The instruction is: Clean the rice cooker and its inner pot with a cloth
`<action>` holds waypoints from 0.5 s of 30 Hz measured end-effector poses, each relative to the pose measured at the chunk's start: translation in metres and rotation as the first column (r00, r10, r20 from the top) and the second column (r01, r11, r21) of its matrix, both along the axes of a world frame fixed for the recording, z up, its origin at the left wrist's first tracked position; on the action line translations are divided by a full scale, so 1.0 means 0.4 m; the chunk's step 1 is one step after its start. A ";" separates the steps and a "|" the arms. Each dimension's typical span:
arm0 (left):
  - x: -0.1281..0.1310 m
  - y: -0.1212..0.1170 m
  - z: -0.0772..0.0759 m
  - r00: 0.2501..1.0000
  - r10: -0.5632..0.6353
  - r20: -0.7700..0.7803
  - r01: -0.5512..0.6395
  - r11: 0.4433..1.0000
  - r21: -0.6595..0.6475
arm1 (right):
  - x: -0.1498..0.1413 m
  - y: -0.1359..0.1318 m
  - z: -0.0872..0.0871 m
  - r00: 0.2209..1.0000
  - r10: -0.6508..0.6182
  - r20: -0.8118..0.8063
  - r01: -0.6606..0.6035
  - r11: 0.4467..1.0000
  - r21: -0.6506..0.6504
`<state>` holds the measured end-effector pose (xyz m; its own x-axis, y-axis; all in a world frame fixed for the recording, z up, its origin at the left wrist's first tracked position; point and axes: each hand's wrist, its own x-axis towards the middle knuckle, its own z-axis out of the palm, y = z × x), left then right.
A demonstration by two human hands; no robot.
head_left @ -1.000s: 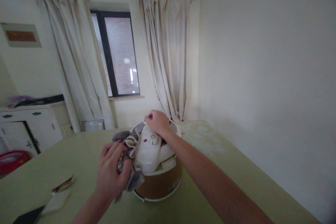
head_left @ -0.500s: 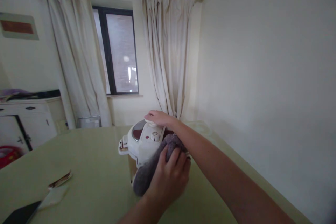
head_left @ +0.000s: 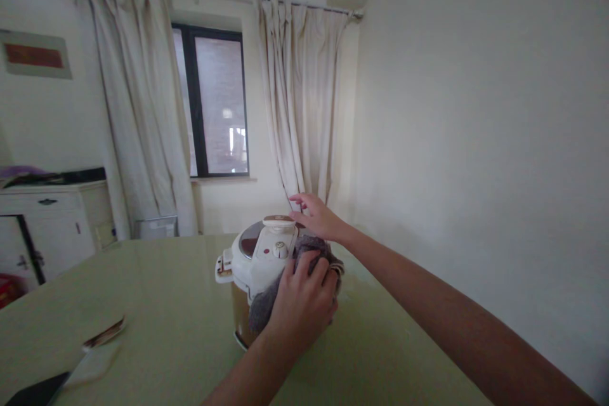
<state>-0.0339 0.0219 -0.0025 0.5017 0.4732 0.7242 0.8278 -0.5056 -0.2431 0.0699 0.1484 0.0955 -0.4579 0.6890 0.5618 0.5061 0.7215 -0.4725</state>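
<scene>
An electric pressure cooker [head_left: 252, 269] with a white lid rim and a gold body stands on the table. On its lid are a knob-like dial and a pale handle [head_left: 278, 222]. My left hand [head_left: 307, 288] grips a bunched grey cloth [head_left: 264, 309], which lies against the cooker's front right side. The cloth and hand cover that part of the cooker. Just right of the lid handle is my right hand [head_left: 320, 216], fingers stretched out and apart, holding nothing. Whether its fingertips still touch the handle's end, I cannot tell.
The green table [head_left: 162, 292] fills the foreground. At its left lie a dark-bladed utensil [head_left: 40, 390] and a brown-and-white item beside it. Behind stand a white cabinet [head_left: 52, 216] and long curtains [head_left: 304, 89]. A bare wall [head_left: 476, 139] runs along the right.
My right hand has let go of the lid handle and shifted right. My left hand has moved slightly up with the cloth, showing more of the cooker's gold body. The view has tilted up a little.
</scene>
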 end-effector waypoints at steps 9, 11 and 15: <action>-0.020 0.056 0.153 0.993 -0.115 -0.006 0.110 0.965 -0.237 | 0.103 -0.256 -0.091 0.994 -0.049 -0.103 0.034 0.990 -0.136; -0.041 0.076 0.175 0.977 -0.212 -0.031 0.190 0.924 -0.331 | 0.093 -0.238 -0.107 0.991 -0.060 -0.120 0.033 0.977 -0.213; -0.130 0.095 0.234 0.974 -0.217 0.059 0.219 0.853 -0.475 | 0.058 -0.194 -0.134 0.989 0.026 -0.146 -0.052 0.984 -0.171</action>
